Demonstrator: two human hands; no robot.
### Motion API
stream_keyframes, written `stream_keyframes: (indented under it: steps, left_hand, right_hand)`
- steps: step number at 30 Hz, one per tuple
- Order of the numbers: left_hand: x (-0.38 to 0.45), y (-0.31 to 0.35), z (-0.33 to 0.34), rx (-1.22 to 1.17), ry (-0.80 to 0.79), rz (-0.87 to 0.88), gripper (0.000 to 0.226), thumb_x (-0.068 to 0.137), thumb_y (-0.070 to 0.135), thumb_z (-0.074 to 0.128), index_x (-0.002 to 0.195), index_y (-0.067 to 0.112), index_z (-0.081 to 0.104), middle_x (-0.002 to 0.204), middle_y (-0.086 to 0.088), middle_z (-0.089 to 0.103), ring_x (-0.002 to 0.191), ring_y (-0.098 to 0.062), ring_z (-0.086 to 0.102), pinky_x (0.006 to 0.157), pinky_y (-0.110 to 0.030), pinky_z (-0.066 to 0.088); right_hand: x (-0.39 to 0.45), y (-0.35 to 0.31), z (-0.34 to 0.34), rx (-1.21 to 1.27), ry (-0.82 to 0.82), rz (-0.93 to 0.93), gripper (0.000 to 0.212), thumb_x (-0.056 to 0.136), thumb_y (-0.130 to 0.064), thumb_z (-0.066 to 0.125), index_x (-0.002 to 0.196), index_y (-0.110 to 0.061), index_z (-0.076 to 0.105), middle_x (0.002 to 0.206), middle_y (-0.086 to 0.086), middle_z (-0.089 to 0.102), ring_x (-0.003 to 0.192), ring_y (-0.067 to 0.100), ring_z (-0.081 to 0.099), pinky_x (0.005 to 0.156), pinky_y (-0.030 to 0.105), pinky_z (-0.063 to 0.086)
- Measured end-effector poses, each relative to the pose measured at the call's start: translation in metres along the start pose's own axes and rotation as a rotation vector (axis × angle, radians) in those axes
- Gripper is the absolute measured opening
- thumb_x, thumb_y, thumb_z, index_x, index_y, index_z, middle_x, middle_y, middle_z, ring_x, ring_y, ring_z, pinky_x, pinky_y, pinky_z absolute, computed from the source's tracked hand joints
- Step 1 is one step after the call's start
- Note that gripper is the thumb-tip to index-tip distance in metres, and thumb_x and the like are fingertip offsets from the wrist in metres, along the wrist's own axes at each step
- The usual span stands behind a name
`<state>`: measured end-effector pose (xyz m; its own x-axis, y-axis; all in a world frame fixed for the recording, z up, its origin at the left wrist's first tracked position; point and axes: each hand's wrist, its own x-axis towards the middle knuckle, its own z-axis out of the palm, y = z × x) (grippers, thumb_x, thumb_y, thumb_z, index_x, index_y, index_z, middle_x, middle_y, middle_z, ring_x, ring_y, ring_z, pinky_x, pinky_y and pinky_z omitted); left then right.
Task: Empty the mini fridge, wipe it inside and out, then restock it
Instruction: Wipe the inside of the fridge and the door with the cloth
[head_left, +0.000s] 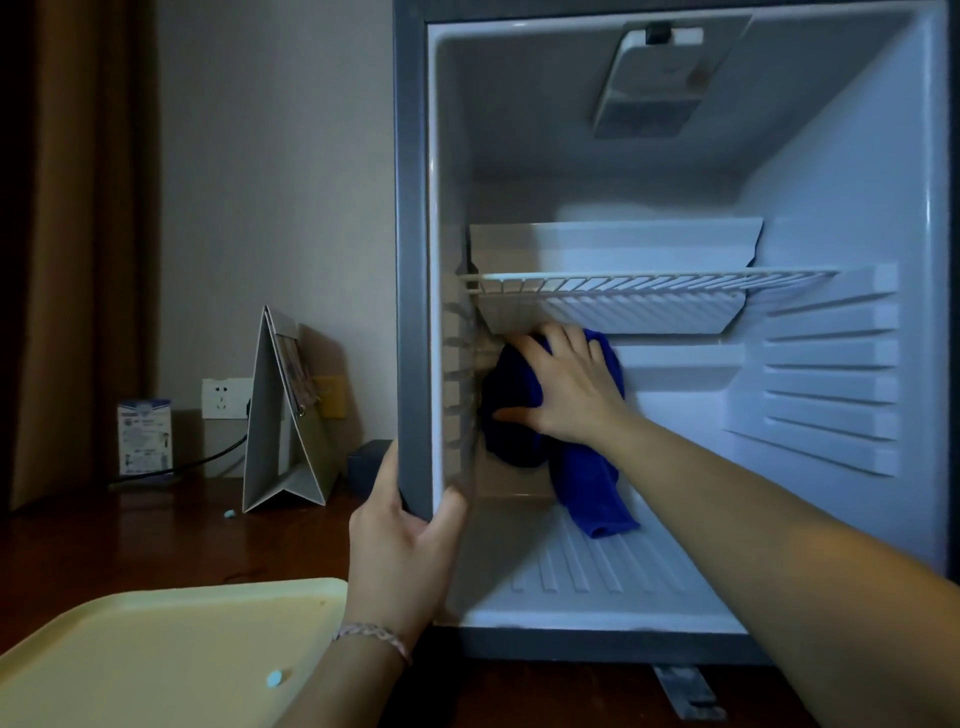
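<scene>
fridge (413, 260), one cloth (582, 467), two hands (569, 384) (400, 545)

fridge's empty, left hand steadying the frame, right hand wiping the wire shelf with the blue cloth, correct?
Not quite. In the head view the right hand presses the blue cloth against the inner left wall below the wire shelf, not on the shelf. The rest holds: the fridge is empty and the left hand grips its front frame.
</scene>
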<state>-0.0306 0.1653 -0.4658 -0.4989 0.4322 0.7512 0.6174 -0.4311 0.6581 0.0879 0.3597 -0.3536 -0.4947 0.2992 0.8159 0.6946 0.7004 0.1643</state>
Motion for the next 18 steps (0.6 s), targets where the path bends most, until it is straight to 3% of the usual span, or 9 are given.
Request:
stream_keyframes:
  steps: [6,9,12,18]
  left_hand:
    - [0.001,0.0,0.0,-0.011,0.009,-0.004,0.038,0.085,0.025,0.066,0.122,0.03,0.059,0.084,0.012,0.069,0.075,-0.003,0.067,0.062,-0.024,0.059]
    - [0.0,-0.001,-0.001,-0.009,0.001,-0.007,0.038,0.084,0.027,0.066,0.12,0.034,0.058,0.083,0.012,0.07,0.075,-0.005,0.068,0.064,-0.031,0.061]
    - [0.0,-0.002,-0.002,-0.012,-0.003,0.007,0.038,0.085,0.024,0.066,0.121,0.031,0.058,0.08,0.007,0.071,0.07,-0.008,0.068,0.058,-0.027,0.058]
    - [0.001,-0.002,-0.002,-0.021,-0.023,0.001,0.035,0.087,0.022,0.067,0.118,0.035,0.056,0.087,0.008,0.071,0.074,-0.006,0.07,0.061,-0.027,0.06]
  right_hand:
    - [0.016,-0.005,0.004,-0.008,0.055,0.044,0.079,0.077,-0.081,0.055,0.136,-0.029,0.051,0.137,0.009,0.051,0.129,0.034,0.035,0.103,0.049,0.028]
    - [0.018,-0.007,0.002,-0.015,0.042,0.056,0.075,0.079,-0.079,0.055,0.134,-0.029,0.052,0.143,0.01,0.048,0.132,0.035,0.033,0.106,0.05,0.026]
    - [0.019,-0.009,0.003,-0.001,0.028,0.079,0.07,0.08,-0.074,0.058,0.135,-0.03,0.05,0.146,0.009,0.044,0.133,0.034,0.03,0.108,0.05,0.024]
    - [0.006,0.004,0.002,-0.05,0.057,0.11,0.068,0.079,-0.066,0.065,0.133,-0.029,0.049,0.136,0.007,0.044,0.122,0.032,0.034,0.097,0.044,0.028]
